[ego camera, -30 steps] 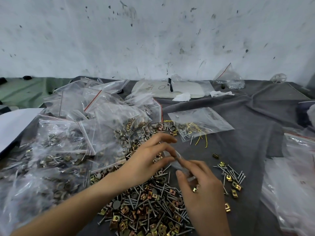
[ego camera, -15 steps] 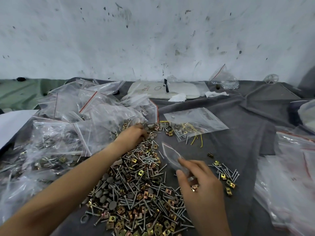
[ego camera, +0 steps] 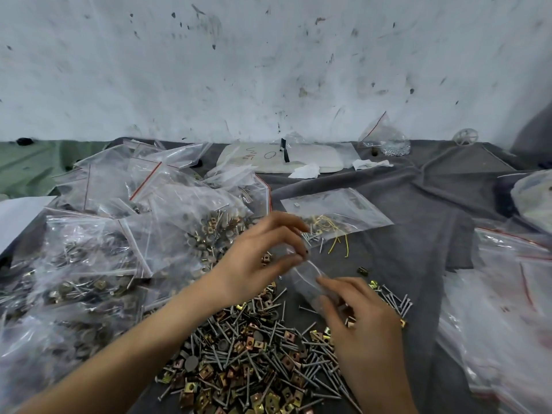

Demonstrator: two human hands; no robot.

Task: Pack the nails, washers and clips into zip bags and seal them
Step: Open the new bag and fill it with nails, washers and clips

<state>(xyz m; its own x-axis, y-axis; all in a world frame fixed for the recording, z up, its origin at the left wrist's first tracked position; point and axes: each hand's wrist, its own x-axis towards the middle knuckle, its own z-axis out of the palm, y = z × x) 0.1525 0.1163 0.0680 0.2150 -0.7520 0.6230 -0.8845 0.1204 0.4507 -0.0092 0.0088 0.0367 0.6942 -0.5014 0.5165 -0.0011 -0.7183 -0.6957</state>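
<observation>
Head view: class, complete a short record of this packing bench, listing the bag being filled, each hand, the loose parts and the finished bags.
small zip bag: clear, between both hands, contents unclear
left hand: fingertips at the bag's mouth; grip unclear
right hand: holds the bag's lower end
loose pile: nails, washers and clips mixed on the grey cloth
filled bags: heaped at left
wire bag: flat behind the hands, yellow wires spilling out

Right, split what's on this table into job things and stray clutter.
Job: small zip bag in right hand; loose nails, clips and washers; filled zip bags; empty zip bags.
Lying about: white pad, crumpled tissue, bag of yellow wires, plastic wheel.
</observation>
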